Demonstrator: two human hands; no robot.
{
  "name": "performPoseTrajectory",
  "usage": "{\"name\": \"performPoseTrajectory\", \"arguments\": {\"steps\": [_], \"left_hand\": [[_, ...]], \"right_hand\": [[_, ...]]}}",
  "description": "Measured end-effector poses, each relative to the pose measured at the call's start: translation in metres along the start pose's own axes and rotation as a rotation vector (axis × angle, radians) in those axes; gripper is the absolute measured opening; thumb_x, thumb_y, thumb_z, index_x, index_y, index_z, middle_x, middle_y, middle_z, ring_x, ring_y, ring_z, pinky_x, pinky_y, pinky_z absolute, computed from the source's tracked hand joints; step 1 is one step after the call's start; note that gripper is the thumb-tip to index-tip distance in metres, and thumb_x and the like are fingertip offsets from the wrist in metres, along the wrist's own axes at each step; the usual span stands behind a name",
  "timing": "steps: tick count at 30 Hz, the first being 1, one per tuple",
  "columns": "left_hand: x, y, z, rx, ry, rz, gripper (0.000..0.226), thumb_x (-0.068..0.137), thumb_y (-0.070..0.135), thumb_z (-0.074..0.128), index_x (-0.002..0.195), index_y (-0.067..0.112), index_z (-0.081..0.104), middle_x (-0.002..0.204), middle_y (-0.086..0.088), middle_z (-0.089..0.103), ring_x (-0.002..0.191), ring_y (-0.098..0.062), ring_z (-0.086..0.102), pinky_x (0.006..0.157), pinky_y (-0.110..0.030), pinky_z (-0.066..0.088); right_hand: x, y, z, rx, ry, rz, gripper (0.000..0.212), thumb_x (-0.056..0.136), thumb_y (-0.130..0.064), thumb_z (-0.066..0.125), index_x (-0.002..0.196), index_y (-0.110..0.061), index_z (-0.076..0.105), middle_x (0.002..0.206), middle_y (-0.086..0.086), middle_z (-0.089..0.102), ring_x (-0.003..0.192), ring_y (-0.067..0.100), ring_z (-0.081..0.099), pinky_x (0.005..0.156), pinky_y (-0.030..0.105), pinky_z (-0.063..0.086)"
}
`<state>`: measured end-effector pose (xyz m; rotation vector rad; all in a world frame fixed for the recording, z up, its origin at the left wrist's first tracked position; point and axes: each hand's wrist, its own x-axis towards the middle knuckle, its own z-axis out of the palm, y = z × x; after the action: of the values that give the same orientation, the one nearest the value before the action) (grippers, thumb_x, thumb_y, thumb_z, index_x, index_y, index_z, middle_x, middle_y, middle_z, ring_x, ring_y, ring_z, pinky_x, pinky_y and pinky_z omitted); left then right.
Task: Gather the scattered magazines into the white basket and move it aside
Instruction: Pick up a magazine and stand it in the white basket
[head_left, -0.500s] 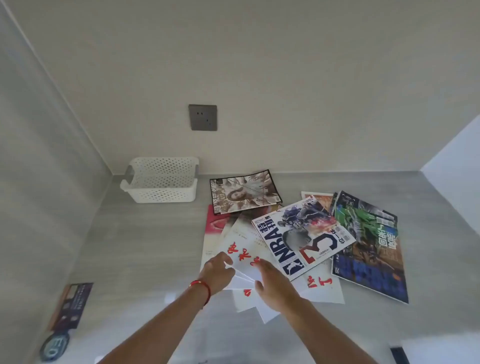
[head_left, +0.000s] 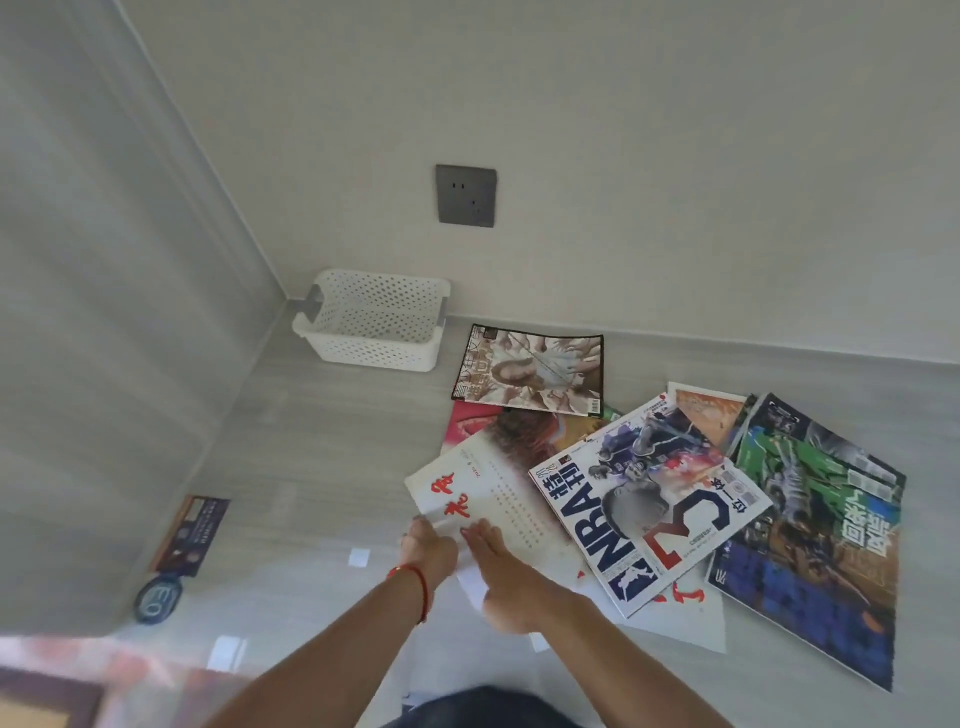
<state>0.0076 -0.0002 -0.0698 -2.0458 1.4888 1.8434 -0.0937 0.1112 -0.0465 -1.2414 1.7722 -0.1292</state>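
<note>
A white perforated basket (head_left: 375, 324) stands empty in the back left corner. Several magazines lie scattered on the grey surface. A white magazine with red characters (head_left: 488, 493) is tilted up at its near edge. My left hand (head_left: 428, 552), with a red cord at the wrist, grips its near left corner. My right hand (head_left: 511, 569) lies flat on its near edge, fingers straight. Beside it lie an NBA magazine (head_left: 649, 506), a green and blue magazine (head_left: 815, 535), a sepia cover (head_left: 530, 371) and a red one (head_left: 470, 423) partly covered.
A grey wall socket (head_left: 466, 196) sits above the basket. A dark card (head_left: 189, 532) and a round badge (head_left: 157, 597) lie at the left by the side wall. A white sheet with red marks (head_left: 685, 618) lies under the NBA magazine.
The white magazine with red characters has come up out of the pile, its near edge lifted. Both hands have shifted to its near corner, and the view has tilted and moved closer.
</note>
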Motion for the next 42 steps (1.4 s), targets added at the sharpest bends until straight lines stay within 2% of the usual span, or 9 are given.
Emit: {"name": "performPoseTrajectory", "arguments": {"steps": [4,8,14,20,25,32,37,40,42], "left_hand": [[-0.018,0.011,-0.007,-0.298,0.012,-0.113,0.047,0.092,0.001,0.063,0.129,0.021,0.040,0.108,-0.010,0.062,0.091,-0.022,0.058,0.072,-0.040,0.056],[-0.017,0.011,-0.006,-0.180,0.061,-0.096,0.047,0.087,0.008,0.070,0.123,0.020,0.043,0.122,-0.012,0.055,0.094,-0.023,0.060,0.061,-0.033,0.056],[-0.016,-0.004,0.005,0.220,0.243,-0.072,0.055,0.088,0.017,0.062,0.137,0.005,0.038,0.132,-0.021,0.052,0.117,-0.039,0.060,0.099,-0.048,0.054],[-0.024,-0.007,-0.017,-0.311,0.028,-0.236,0.028,0.094,0.002,0.055,0.121,0.008,0.052,0.098,-0.009,0.061,0.079,-0.023,0.061,0.064,-0.044,0.057],[-0.029,-0.008,-0.020,-0.430,-0.024,-0.265,0.034,0.088,-0.009,0.062,0.121,0.000,0.059,0.084,-0.012,0.061,0.072,-0.023,0.058,0.060,-0.036,0.054],[-0.034,-0.003,-0.044,-0.374,0.021,0.012,0.039,0.087,-0.016,0.064,0.120,0.004,0.054,0.109,-0.015,0.071,0.092,-0.029,0.070,0.083,-0.047,0.061],[-0.028,0.053,-0.148,0.076,0.052,0.513,0.052,0.083,-0.013,0.049,0.100,0.032,0.070,0.087,0.000,0.077,0.079,-0.019,0.070,0.069,-0.029,0.055],[-0.014,0.104,-0.212,0.367,0.000,0.775,0.051,0.088,-0.011,0.050,0.103,0.036,0.065,0.097,0.006,0.074,0.084,-0.006,0.068,0.075,-0.017,0.051],[-0.008,0.135,-0.240,0.502,-0.047,0.891,0.046,0.093,-0.010,0.051,0.109,0.030,0.066,0.102,0.008,0.071,0.090,0.002,0.066,0.077,-0.009,0.047]], "right_hand": [[0.002,0.010,-0.011,0.074,-0.096,-0.031,0.086,0.094,0.005,0.034,0.160,-0.024,-0.014,0.166,-0.009,-0.025,0.154,0.010,-0.019,0.124,0.033,-0.004],[0.004,0.023,-0.012,0.147,-0.103,-0.020,0.088,0.091,-0.004,0.036,0.160,-0.039,-0.007,0.168,-0.018,-0.011,0.157,0.011,-0.004,0.128,0.043,0.004],[0.004,0.018,-0.005,0.048,-0.141,-0.108,0.083,0.097,0.001,0.035,0.161,-0.025,-0.012,0.166,-0.013,-0.023,0.153,0.009,-0.020,0.121,0.031,-0.009],[0.012,0.004,-0.006,0.220,-0.183,-0.133,0.085,0.086,0.006,0.033,0.159,-0.036,0.020,0.167,-0.010,0.022,0.155,0.014,0.015,0.126,0.039,0.014],[0.007,-0.001,-0.029,0.656,-0.142,-0.084,0.061,0.094,0.018,0.040,0.148,-0.009,0.045,0.151,0.003,0.049,0.143,0.014,0.043,0.106,0.020,0.044],[0.013,-0.019,-0.076,0.522,0.187,-0.053,0.044,0.096,0.010,0.049,0.127,-0.018,0.063,0.121,-0.002,0.070,0.105,0.011,0.071,0.097,0.038,0.057],[0.036,-0.068,-0.116,0.271,0.639,-0.097,0.046,0.091,-0.003,0.065,0.133,-0.022,0.060,0.133,-0.011,0.061,0.119,0.006,0.060,0.110,0.030,0.046],[0.063,-0.098,-0.134,0.237,0.611,-0.098,0.079,0.086,-0.007,0.067,0.155,-0.023,0.032,0.155,-0.009,0.036,0.144,0.011,0.034,0.120,0.028,0.024],[0.071,-0.111,-0.142,0.282,0.562,-0.109,0.074,0.084,-0.013,0.069,0.150,-0.025,0.039,0.152,-0.007,0.047,0.139,0.013,0.046,0.116,0.032,0.036]]}}
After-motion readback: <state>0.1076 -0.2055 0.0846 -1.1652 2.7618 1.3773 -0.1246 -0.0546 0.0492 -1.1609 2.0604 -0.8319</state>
